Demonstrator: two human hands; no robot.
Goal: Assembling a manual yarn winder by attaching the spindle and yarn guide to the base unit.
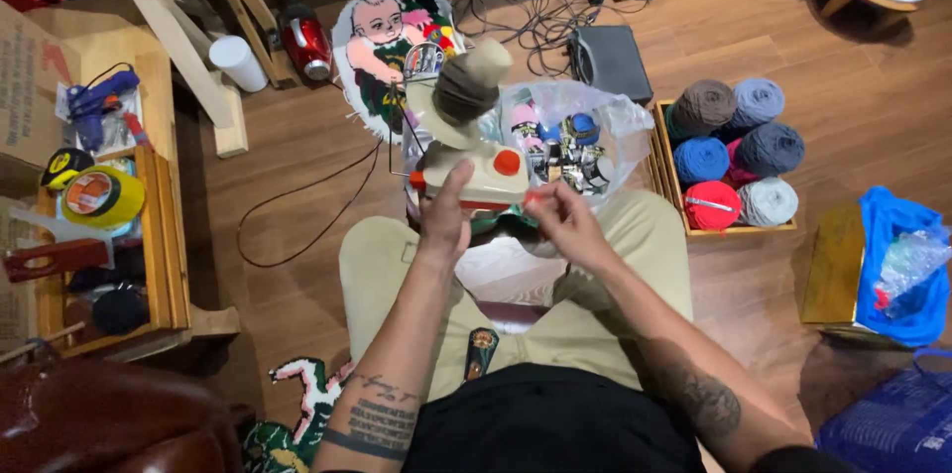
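A cream yarn winder (478,168) with an orange knob sits in front of my knees, a brown and beige cake of yarn (470,84) on its spindle. My left hand (445,215) grips the winder's body from the near side. My right hand (563,219) is closed on the small orange crank handle at the winder's right side. Behind the winder stands a clear plastic bag (615,126) holding several small spools and bits.
A wooden crate (666,176) of several yarn cones in brown, blue, grey and red stands at right. A tufted figure rug (382,42), red vacuum (307,42), cables and black box (607,59) lie beyond. A wooden tray (159,235) with tape and tools sits left; blue bags (897,265) right.
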